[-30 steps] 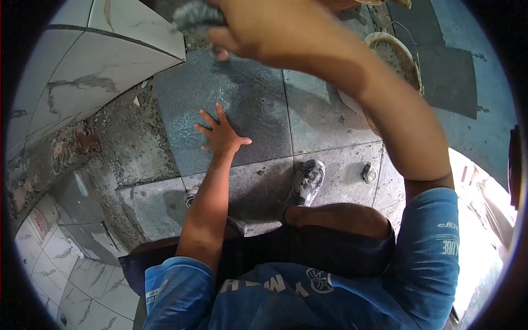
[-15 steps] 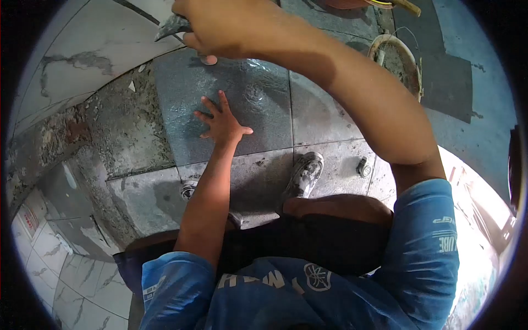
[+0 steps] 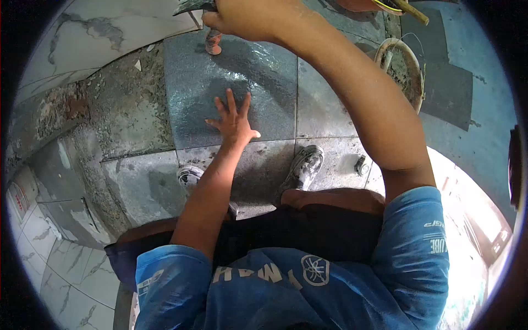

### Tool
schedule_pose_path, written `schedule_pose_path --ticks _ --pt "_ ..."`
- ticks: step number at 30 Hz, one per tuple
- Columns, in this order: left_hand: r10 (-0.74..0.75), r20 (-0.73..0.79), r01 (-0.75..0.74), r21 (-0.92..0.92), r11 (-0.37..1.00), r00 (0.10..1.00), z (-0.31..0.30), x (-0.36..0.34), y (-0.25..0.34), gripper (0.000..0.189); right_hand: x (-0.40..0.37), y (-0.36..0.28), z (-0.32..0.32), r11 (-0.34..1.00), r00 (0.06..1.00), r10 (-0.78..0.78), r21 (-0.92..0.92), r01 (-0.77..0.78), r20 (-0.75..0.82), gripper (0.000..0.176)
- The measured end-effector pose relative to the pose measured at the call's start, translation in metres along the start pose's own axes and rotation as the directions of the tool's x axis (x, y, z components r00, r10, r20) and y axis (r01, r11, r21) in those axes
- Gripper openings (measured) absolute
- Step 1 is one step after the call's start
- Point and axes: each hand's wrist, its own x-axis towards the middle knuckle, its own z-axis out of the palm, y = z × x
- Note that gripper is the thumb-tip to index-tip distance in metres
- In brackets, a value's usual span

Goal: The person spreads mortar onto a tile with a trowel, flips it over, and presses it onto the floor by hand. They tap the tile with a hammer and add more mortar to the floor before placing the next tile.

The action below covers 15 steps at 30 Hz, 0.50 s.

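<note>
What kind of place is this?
Probably a room getting a new tiled floor. The left hand rests flat on a grey floor tile beside bare mortar, the right hand grips a tool, white wall tiles rise alongside, and a bucket stands nearby.

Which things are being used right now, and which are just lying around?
In use: dark wet tile, left hand flat on it, right hand gripping a grey thing.
Lying about: bucket, small tape measure, wooden stick.
</note>
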Motion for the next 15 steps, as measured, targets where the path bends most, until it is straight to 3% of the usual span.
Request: schedule_pose_path --ticks 2,4,6,7,8,9,11,12,14,15 --pt "0.001 0.018 -0.001 -0.004 1.0 1.0 0.005 -0.003 -0.002 0.128 -0.007 -0.001 0.001 1.0 1.0 -0.012 0.018 0.012 -0.026 0.023" --pt "0.003 0.02 -0.002 -0.01 1.0 1.0 0.007 -0.006 -0.004 0.129 -0.009 -0.006 -0.006 0.996 0.999 0.016 -0.092 -0.019 -0.043 0.022" --pt "-0.007 0.008 0.007 -0.022 1.0 1.0 0.007 -0.002 -0.005 0.13 -0.01 -0.012 -0.023 0.989 0.992 -0.058 -0.142 0.042 -0.111 0.021" --pt "0.001 0.013 -0.001 -0.035 0.999 1.0 0.01 -0.004 -0.006 0.131 -0.023 -0.037 -0.062 0.999 0.999 0.031 0.023 -0.032 0.032 0.022" --pt "0.001 -0.005 -0.001 -0.04 0.999 1.0 0.012 -0.005 -0.006 0.136 -0.026 -0.049 -0.08 0.994 0.995 0.066 0.084 -0.073 0.078 0.023" --pt "-0.019 -0.012 0.018 -0.036 0.999 1.0 0.009 -0.007 -0.006 0.136 -0.028 -0.046 -0.074 0.994 0.996 0.047 0.095 -0.054 0.076 0.023" --pt "0.016 0.051 -0.013 -0.051 0.999 0.999 0.003 -0.008 -0.006 0.139 -0.033 -0.035 -0.049 0.989 0.995 -0.076 -0.131 0.067 -0.068 0.022" --pt "0.018 0.048 -0.016 -0.053 0.998 0.999 0.002 -0.008 -0.006 0.141 -0.033 -0.027 -0.038 0.989 0.993 -0.098 -0.117 0.089 -0.069 0.022" --pt "0.019 0.053 -0.016 -0.057 0.998 0.998 0.003 -0.006 -0.007 0.141 -0.026 -0.01 -0.017 0.995 0.992 0.088 -0.044 -0.085 0.095 0.021" --pt "0.023 0.06 -0.02 -0.062 0.998 0.998 0.004 -0.008 -0.007 0.141 -0.028 -0.004 -0.013 0.998 0.993 0.066 -0.025 -0.064 0.099 0.021"
